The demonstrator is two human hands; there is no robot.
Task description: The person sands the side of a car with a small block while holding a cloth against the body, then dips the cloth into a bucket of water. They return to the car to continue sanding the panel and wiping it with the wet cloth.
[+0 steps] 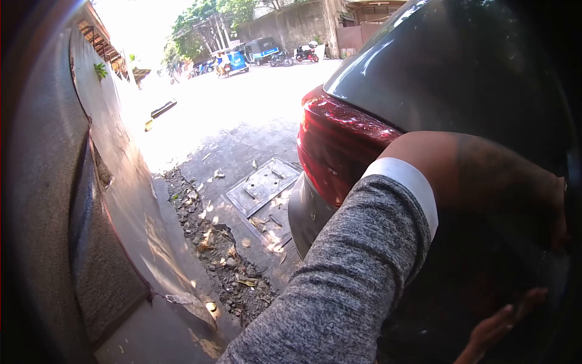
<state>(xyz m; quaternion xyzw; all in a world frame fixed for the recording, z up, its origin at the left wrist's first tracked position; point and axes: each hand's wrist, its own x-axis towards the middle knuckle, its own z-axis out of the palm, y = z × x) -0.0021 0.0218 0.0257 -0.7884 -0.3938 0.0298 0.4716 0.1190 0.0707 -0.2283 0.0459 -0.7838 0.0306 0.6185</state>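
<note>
My left arm, in a grey knit sleeve [339,267] with a white cuff [407,182], reaches up from below and bends at the elbow in front of a dark vehicle [461,60]. Its bare forearm runs to the right beside the red tail light [342,136]. My left hand [560,221] hangs down at the dark right edge, its fingers lost in shadow. Low on the right, my right hand [500,324] shows dimly against the vehicle's dark body, with fingers stretched out; I cannot tell whether it touches anything.
A wall [130,164] with dark sheeting [54,182] stands along the left. Rubble and dry leaves [233,270] line its foot. A metal cover [264,185] is set in the pavement. Farther off are a blue three-wheeler [233,60] and a red motorcycle [307,53].
</note>
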